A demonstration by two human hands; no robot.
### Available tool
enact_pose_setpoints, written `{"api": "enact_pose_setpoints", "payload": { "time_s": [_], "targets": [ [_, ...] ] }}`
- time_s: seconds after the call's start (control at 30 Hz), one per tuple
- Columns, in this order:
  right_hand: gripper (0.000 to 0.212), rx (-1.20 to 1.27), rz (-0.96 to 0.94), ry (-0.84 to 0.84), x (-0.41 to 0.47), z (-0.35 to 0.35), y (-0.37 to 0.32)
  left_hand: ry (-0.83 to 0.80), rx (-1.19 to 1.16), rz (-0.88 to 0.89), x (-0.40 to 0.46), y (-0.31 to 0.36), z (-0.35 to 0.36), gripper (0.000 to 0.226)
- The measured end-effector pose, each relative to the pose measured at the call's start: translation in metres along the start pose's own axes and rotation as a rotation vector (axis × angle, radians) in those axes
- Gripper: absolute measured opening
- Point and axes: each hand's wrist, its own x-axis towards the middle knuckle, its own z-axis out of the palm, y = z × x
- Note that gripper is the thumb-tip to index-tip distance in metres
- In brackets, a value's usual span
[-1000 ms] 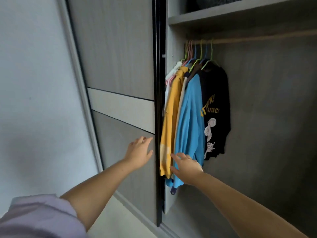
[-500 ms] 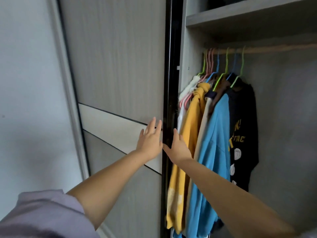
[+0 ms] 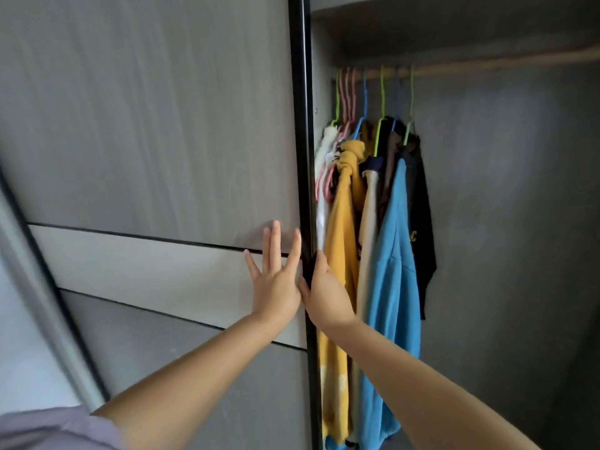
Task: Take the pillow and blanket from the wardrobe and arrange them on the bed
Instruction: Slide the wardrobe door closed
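Note:
A grey sliding wardrobe door (image 3: 146,131) with a pale band across it fills the left half of the head view. My left hand (image 3: 276,280) lies flat on the pale band, fingers spread, close to the door's black edge (image 3: 303,157). My right hand (image 3: 324,292) curls around that black edge from the wardrobe side, fingers hidden behind it. No pillow or blanket is in view.
Inside the wardrobe, several garments hang on coloured hangers from a rail (image 3: 487,64): a yellow one (image 3: 341,241), a blue one (image 3: 393,261), a black one (image 3: 422,222). A shelf underside (image 3: 454,14) sits above. The grey back wall (image 3: 503,222) lies to the right.
Both hands rose and came together at the door edge. The left now presses flat on the door; the right has wrapped around the black edge. The view shifted closer and upward.

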Motion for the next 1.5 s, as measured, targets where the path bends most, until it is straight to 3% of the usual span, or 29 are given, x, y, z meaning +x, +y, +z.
{"api": "enact_pose_setpoints", "payload": {
  "time_s": [0.27,0.43,0.9,0.97,1.1,1.2,1.5],
  "targets": [
    [0.061,-0.149,0.131,0.118,-0.033,-0.042,0.038,0.008,-0.022,0.24,0.005,0.049,0.0,0.107],
    [0.061,-0.245,0.223,0.287,-0.062,-0.082,0.067,0.065,0.092,0.439,0.006,0.079,-0.006,0.102],
    [0.079,-0.581,0.386,0.59,-0.136,-0.223,0.143,0.049,0.146,0.497,0.01,0.119,0.0,0.112],
    [0.083,-0.719,0.269,0.565,-0.139,-0.239,0.144,0.057,0.144,0.509,0.006,0.137,0.004,0.112],
    [0.09,-0.938,-0.001,0.338,-0.137,-0.256,0.149,0.073,0.145,0.556,0.002,0.181,0.01,0.109],
    [0.09,-0.976,0.035,0.221,-0.142,-0.274,0.171,0.075,0.139,0.561,0.001,0.219,0.014,0.11],
    [0.09,-1.001,0.116,0.172,-0.174,-0.345,0.231,0.088,0.115,0.581,-0.003,0.314,0.035,0.112]
  ]
}}
